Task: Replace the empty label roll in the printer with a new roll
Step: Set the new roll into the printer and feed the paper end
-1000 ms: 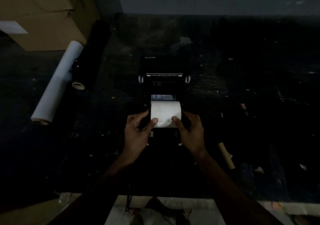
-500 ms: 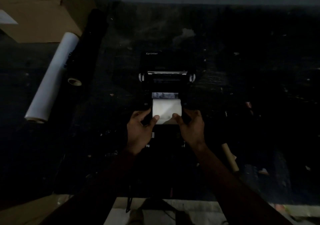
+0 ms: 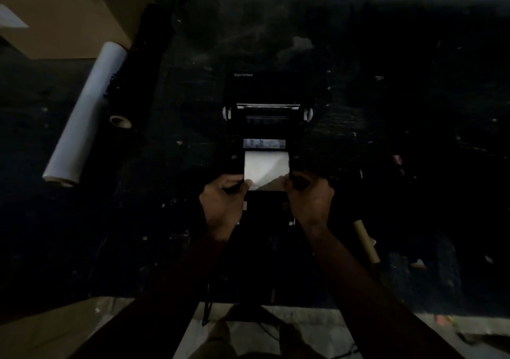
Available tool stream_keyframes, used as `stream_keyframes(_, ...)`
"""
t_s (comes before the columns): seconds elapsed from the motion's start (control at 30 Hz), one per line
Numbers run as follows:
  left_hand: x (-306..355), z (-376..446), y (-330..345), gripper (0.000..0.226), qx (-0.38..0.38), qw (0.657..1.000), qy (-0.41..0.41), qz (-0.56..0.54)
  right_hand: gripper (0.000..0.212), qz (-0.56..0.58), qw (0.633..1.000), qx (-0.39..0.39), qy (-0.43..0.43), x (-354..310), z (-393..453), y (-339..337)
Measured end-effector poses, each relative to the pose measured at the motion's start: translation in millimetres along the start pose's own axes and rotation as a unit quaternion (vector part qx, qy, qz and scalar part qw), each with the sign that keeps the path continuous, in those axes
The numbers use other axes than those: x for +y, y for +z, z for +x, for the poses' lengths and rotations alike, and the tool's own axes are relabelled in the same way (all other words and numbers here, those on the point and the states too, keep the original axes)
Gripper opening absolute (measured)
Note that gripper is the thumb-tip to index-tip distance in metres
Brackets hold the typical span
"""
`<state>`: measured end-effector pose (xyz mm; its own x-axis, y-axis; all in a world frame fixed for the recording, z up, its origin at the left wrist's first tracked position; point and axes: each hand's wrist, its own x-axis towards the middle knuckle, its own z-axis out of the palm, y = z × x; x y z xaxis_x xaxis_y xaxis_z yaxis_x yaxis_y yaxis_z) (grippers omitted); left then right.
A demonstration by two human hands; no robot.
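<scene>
A black Xprinter label printer (image 3: 266, 93) lies open in the middle of a dark table, its lid swung back. A white label roll (image 3: 265, 167) sits in the printer's bay. My left hand (image 3: 223, 204) pinches the roll's near left corner. My right hand (image 3: 310, 200) grips its right end. The near edge of the roll's paper looks lifted and in shadow. A brown empty cardboard core (image 3: 366, 244) lies on the table to the right of my right wrist.
A long white roll (image 3: 87, 113) and a long black roll (image 3: 138, 66) lie at the left, beside a cardboard box (image 3: 69, 13). Small scraps dot the dark table (image 3: 414, 138). The table's near edge runs below my forearms.
The white roll has sunk lower into the printer bay and looks flatter. Both hands stayed at its ends, shifting slightly down toward the near corners.
</scene>
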<state>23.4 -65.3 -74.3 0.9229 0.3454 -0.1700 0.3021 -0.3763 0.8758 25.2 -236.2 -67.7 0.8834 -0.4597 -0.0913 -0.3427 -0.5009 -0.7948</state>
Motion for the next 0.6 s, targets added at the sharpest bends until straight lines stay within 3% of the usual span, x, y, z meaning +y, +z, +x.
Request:
stream_keyframes(0.23, -5, 10, 2, 0.018, -0.025, 0.991, -0.103, -0.085, 0.011, 0.081, 0.993, -0.019, 0.079, -2, 1, -6)
stream_keyframes(0.33, 0, 13, -2, 0.023, -0.061, 0.980, -0.137, -0.128, 0.021, 0.117, 0.985, -0.059, 0.112, -3, 8, -8)
stream_keyframes(0.5, 6, 15, -12, 0.038, -0.120, 0.968, -0.179, -0.131, 0.035, 0.229, 0.933, -0.156, 0.231, -6, 20, -19)
stream_keyframes(0.6, 6, 17, -17, 0.042, -0.156, 0.956, -0.201, -0.145, 0.023, 0.212, 0.931, -0.187, 0.233, -5, 24, -24)
